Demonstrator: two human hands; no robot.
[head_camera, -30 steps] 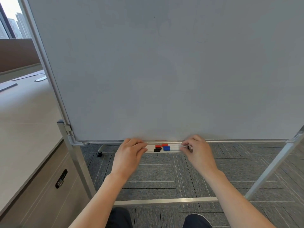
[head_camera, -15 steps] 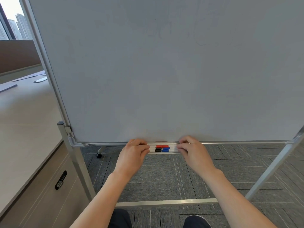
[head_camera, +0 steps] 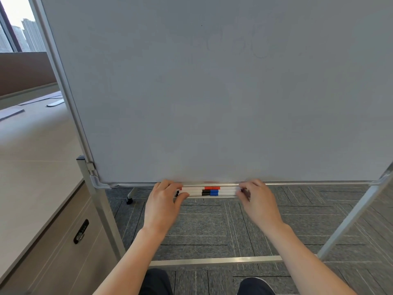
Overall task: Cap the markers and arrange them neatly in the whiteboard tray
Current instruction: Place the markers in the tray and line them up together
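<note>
Several white markers (head_camera: 226, 191) lie side by side in the whiteboard tray (head_camera: 297, 184), their red (head_camera: 212, 188), black (head_camera: 205, 193) and blue (head_camera: 214, 192) caps meeting in the middle. My left hand (head_camera: 164, 204) presses its fingertips against the left ends of the markers. My right hand (head_camera: 258, 202) presses against the right ends. Both hands have curled fingers that touch the marker ends and hide them.
The whiteboard (head_camera: 212, 92) fills most of the view on a metal stand with a leg at the left (head_camera: 100, 201) and right (head_camera: 353, 213). A beige cabinet (head_camera: 53, 241) with a dark handle stands at the left. Grey carpet tiles lie below.
The caps in the middle have come together into a tight aligned block. Both hands pushed inward on the marker ends, then eased slightly apart.
</note>
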